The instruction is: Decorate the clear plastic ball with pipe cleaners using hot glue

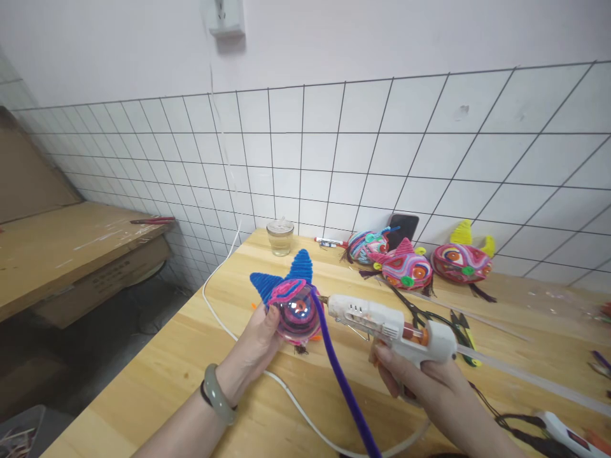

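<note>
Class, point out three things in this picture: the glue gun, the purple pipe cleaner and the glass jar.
glue gun (382, 321), head view, on its white barrel.
purple pipe cleaner (344, 385), head view, midway along its length.
glass jar (280, 238), head view, on its clear side wall.

fuzzy pipe-cleaner ornament (294, 312), plastic glue gun (386, 324), wooden table (191, 375)

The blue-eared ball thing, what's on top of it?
Two blue pointy ears stick up from the ball. Pink loops circle its front. The left hand covers its far side, so that part is hidden.
</note>
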Motion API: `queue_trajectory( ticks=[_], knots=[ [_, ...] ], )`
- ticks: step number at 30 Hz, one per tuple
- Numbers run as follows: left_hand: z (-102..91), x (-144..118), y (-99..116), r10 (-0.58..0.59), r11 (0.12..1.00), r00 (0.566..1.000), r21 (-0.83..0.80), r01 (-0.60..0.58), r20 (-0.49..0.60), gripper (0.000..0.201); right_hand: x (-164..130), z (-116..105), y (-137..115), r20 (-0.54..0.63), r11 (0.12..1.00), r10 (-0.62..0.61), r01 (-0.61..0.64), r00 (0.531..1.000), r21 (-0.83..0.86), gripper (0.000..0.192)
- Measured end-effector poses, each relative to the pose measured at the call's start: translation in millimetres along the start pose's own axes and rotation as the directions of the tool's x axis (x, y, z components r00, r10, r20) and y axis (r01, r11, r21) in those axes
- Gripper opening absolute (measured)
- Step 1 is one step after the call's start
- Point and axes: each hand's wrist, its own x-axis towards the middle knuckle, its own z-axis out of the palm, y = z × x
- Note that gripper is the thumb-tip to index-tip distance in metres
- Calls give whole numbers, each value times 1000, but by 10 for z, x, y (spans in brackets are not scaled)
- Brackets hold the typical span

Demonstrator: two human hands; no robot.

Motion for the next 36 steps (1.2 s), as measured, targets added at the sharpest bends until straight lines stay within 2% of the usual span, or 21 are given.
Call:
queue_trajectory(
  ticks=[7,14,20,25,31,36],
  knots=[
    [23,-9,23,7,1000,1000,-9,-7,25,65,-5,0,-30,-2,998,-40,40,999,-42,46],
    [18,-6,27,3,1000,1000,0,-3,-3,65,1,2,-14,15,999,-13,14,1000,-29,45],
    [30,-11,35,6,1000,1000,-2,-6,22,64,-8,25,-62,-14,999,-2,2,1000,54,40],
    [40,-18,56,-2,1000,1000,-5,2,24,63,-12,14,-74,15,999,31,-30,999,-23,49],
    [18,-12,18,3,1000,1000,-27,-3,-2,66,-23,41,-134,-4,997,2,-1,1000,75,46],
    [-3,-12,4,-4,1000,1000,-28,4,5,66,-31,57,-90,-12,993,7,-6,1000,117,40]
  ],
)
